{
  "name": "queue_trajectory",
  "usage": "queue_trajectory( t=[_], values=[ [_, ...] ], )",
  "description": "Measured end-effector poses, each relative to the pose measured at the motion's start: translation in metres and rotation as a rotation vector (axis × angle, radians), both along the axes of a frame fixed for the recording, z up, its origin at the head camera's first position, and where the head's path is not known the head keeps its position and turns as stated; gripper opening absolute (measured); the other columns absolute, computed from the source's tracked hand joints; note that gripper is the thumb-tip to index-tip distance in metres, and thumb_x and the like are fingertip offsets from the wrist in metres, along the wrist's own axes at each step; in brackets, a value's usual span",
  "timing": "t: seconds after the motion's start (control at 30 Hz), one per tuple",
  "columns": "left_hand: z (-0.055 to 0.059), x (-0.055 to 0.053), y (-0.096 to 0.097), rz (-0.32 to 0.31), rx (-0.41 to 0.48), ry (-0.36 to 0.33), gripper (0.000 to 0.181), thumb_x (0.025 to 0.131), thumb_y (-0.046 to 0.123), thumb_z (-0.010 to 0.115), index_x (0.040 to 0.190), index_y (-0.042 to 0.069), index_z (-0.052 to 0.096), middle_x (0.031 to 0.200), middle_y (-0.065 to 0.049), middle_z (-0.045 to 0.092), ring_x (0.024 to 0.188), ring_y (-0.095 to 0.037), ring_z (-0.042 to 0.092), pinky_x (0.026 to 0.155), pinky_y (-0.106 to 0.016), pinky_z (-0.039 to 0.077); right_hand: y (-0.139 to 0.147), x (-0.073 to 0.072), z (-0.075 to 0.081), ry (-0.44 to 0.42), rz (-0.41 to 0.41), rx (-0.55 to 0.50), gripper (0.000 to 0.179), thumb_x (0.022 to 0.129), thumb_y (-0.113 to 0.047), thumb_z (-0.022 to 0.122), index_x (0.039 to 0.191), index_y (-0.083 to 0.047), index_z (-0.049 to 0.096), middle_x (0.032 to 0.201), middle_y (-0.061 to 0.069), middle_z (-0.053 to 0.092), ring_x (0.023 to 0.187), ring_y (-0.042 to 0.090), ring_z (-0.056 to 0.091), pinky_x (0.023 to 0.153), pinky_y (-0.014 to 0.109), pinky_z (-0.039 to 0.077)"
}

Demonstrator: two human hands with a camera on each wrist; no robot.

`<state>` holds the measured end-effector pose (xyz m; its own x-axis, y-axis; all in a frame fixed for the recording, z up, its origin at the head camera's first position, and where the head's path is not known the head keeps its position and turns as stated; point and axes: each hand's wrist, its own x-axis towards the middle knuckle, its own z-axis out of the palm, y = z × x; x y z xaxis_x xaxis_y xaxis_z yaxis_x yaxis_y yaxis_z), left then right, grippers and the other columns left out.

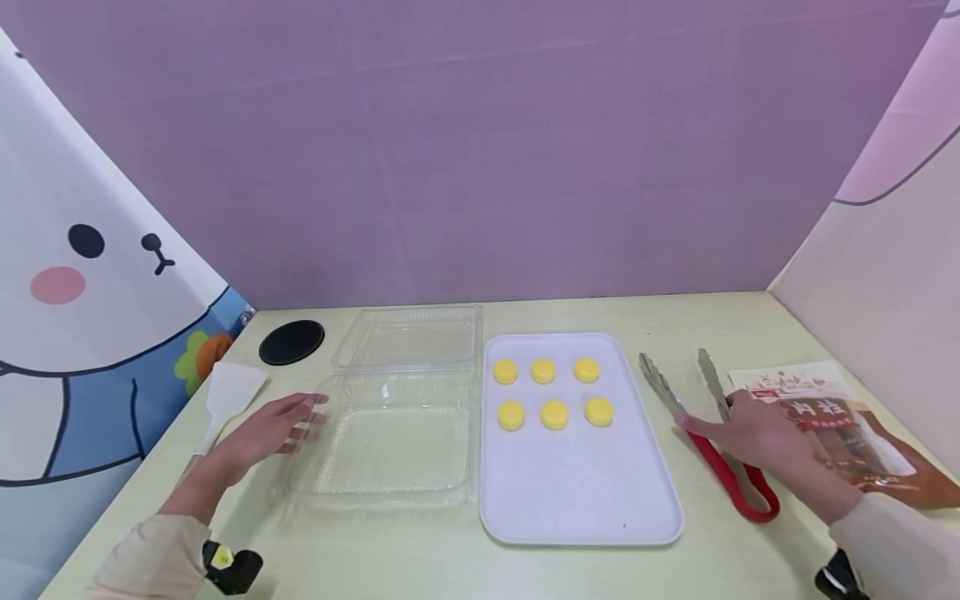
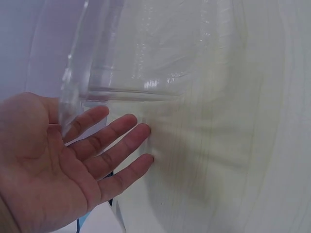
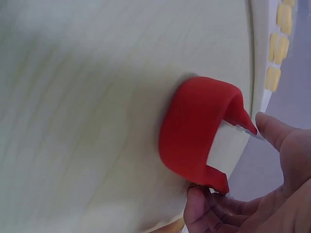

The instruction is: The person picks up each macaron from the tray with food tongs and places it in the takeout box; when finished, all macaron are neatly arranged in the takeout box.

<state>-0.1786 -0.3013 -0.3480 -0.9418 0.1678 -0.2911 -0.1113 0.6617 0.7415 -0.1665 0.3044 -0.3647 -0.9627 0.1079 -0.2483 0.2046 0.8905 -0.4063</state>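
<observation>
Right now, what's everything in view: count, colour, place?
Discs: 6, yellow, two rows on the tray
Tray: 1, white, centre right
Container: 1, clear, open, left of the tray
Tongs: 1, silver and red, right of the tray
Packet: 1, brown and white, far right
Spatula: 1, white, far left
Round item: 1, black, rear left
Table: 1, pale, beneath these
Backdrop: 1, purple, behind the table
Left panel: 1, white and blue, left
Right panel: 1, pinkish, right
Wrist gear: 2, black, at wrists
Sleeves: 2, cream, on forearms
Left hand: 1, bare, at the container's edge
Right hand: 1, bare, on the tongs
</observation>
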Motion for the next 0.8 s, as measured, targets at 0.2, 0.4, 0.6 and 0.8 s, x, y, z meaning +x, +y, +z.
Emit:
queue_trajectory(
  t=[0.2, 0.4, 0.6, 0.8],
  values=[
    [0.0, 0.001, -0.002, -0.018, 0.014, 0.004, 0.054, 0.113, 0.031, 0.031, 0.149, -0.009, 0.037, 0.139, -0.034, 0.052, 0.123, -0.048, 0.056, 0.098, -0.055, 0.051, -0.006, -0.002, 0.002, -0.033, -0.002, 0.049, 0.112, 0.084, -0.075, 0.063, 0.123, 0.027, 0.036, 0.093, 0.031, 0.056, 0.076, 0.034, 0.056, 0.057, 0.04, 0.045],
    [0.001, 0.0, -0.003, -0.027, 0.036, 0.002, 0.052, 0.113, 0.027, 0.031, 0.149, -0.011, 0.036, 0.138, -0.034, 0.052, 0.122, -0.047, 0.057, 0.098, -0.055, 0.051, -0.013, -0.002, -0.001, -0.028, -0.021, 0.082, 0.098, 0.084, -0.069, 0.067, 0.114, 0.022, 0.041, 0.078, 0.019, 0.051, 0.065, 0.028, 0.054, 0.051, 0.035, 0.044],
    [0.001, 0.0, -0.003, -0.029, 0.037, -0.011, 0.056, 0.113, 0.032, 0.032, 0.15, -0.01, 0.035, 0.139, -0.035, 0.051, 0.123, -0.047, 0.056, 0.099, -0.055, 0.051, -0.013, -0.003, -0.004, -0.037, -0.004, 0.081, 0.091, 0.089, -0.064, 0.064, 0.111, 0.021, 0.042, 0.075, 0.016, 0.049, 0.061, 0.025, 0.054, 0.049, 0.033, 0.044],
    [0.0, -0.002, -0.003, -0.025, 0.019, -0.019, 0.057, 0.112, 0.033, 0.04, 0.149, -0.009, 0.037, 0.142, -0.033, 0.049, 0.121, -0.044, 0.057, 0.099, -0.055, 0.05, -0.004, -0.005, -0.007, 0.009, 0.073, 0.067, 0.097, 0.091, -0.065, 0.061, 0.12, 0.025, 0.039, 0.081, 0.018, 0.052, 0.065, 0.025, 0.054, 0.052, 0.035, 0.046]
  ],
)
